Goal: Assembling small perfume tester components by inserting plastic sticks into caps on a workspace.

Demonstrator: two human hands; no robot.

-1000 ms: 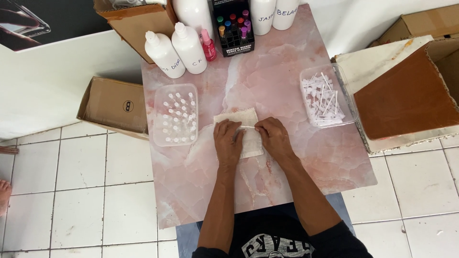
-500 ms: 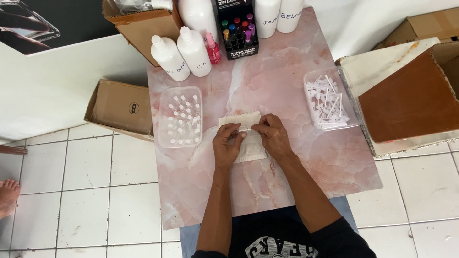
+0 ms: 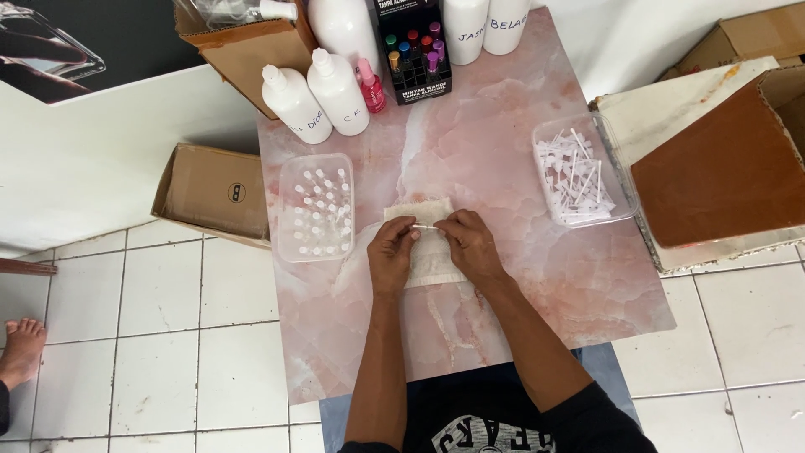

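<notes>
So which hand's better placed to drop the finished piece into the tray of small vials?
Left, probably. The left hand sits right beside the clear tray of vials, while the right hand is on the far side of the cloth, nearer the tray of white sticks. Both pinch one thin stick.

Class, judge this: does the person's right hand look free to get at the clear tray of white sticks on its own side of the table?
Probably yes: bare table lies between the right hand and the tray, though its fingers pinch a thin stick.
</notes>
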